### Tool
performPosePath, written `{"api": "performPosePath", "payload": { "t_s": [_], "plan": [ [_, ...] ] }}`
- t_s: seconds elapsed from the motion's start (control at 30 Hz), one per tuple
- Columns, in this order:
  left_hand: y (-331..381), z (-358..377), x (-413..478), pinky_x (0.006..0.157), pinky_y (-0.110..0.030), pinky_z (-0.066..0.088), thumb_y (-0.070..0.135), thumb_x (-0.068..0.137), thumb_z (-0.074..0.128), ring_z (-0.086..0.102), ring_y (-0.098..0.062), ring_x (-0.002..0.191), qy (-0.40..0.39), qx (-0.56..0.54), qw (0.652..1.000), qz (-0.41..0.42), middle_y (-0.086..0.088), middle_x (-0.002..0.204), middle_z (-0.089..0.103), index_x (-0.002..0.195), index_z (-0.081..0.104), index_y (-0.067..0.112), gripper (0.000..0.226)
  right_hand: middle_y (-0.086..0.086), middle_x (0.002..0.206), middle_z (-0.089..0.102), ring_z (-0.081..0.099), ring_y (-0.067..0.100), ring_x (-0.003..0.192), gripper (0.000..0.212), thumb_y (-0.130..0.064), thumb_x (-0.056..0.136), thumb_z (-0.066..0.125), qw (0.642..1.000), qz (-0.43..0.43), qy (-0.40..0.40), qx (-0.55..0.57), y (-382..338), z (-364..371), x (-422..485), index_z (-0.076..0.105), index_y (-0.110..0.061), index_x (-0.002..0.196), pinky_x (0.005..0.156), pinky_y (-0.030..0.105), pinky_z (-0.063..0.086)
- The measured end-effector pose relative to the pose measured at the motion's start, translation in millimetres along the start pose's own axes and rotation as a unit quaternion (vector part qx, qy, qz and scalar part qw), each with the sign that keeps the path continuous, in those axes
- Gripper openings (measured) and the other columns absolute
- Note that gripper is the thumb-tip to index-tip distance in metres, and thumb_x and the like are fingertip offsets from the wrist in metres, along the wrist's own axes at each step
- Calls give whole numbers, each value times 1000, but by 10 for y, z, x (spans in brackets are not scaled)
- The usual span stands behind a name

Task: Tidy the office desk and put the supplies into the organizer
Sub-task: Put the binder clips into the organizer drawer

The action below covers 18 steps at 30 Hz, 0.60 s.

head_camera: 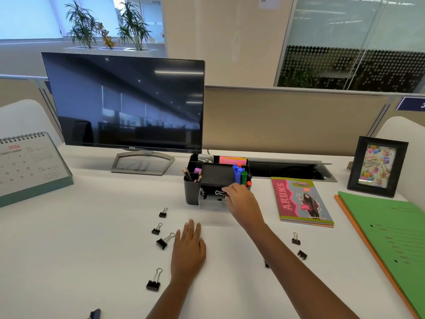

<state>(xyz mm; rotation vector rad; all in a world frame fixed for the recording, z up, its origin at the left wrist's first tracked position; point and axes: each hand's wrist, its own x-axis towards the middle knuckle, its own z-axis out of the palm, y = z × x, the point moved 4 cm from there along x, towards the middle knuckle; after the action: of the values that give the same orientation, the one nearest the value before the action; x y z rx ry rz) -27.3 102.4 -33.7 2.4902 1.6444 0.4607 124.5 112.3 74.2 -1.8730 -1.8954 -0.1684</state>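
white desk (103,249), right hand (241,201) with clip (219,192) at organizer (190,194)

Table (92,238) reads smooth, matt white laminate. Organizer (192,194): matt black plastic, with a clear, faintly frosted plastic drawer (211,204). Loose binder clips (153,285) show black-coated bodies and bright wire handles (metal, going by the glint), same on the binder clip (219,192) pinched in the right hand (241,201). Monitor (124,104) screen is glossy, mirroring ceiling lights; its stand (142,163) looks like brushed silver metal. Green folder (391,238), matt card. Notebook (303,201) cover, glossy printed paper. Photo frame (355,163), black with a glazed, reflective front.
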Motion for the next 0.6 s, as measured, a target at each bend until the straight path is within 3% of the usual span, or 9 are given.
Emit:
{"api": "performPosePath", "payload": {
  "t_s": [0.07,0.2,0.27,0.33,0.5,0.6],
  "plan": [
    [4,-1,-5,77,-41,54,25,74,33,67,-23,98,-3,-6,1000,4,-12,110,68,101,71,10,49,15,115,61,57,30,103,31,-6,88,56,1000,9,5,-2,10,27,20,58,-5,119,83,36,49],
    [0,-7,-7,78,-41,54,25,74,34,67,-24,98,-5,-5,1000,5,-12,111,68,102,71,10,49,17,98,67,64,31,87,31,3,75,68,997,19,57,52,99,-24,-166,66,-1,106,70,34,54],
    [-3,3,-4,79,-42,53,25,74,34,67,-25,99,-6,-5,1000,2,-13,111,68,103,70,9,49,14,103,63,60,29,95,30,2,81,62,992,53,64,95,219,-43,-382,63,-3,110,79,30,48],
    [-3,14,-2,81,-44,52,25,75,33,66,-26,101,-1,-9,1000,2,-14,113,67,105,69,8,50,10,112,59,53,24,107,28,-5,88,54,986,104,32,128,379,-19,-651,59,-6,116,88,22,36],
    [-5,22,9,77,-44,54,25,74,33,68,-25,97,-3,1,1000,-1,-13,109,68,101,71,9,49,0,110,53,47,17,110,36,-32,89,49,972,157,-76,160,685,66,-1244,59,-12,117,87,14,27],
    [-11,32,4,77,-44,54,25,75,33,67,-25,97,-7,-3,1000,-5,-13,109,68,102,70,9,49,-10,109,43,38,6,106,31,-26,91,54,969,158,-115,154,770,52,-1484,56,-17,121,82,4,27]
  ]
}}
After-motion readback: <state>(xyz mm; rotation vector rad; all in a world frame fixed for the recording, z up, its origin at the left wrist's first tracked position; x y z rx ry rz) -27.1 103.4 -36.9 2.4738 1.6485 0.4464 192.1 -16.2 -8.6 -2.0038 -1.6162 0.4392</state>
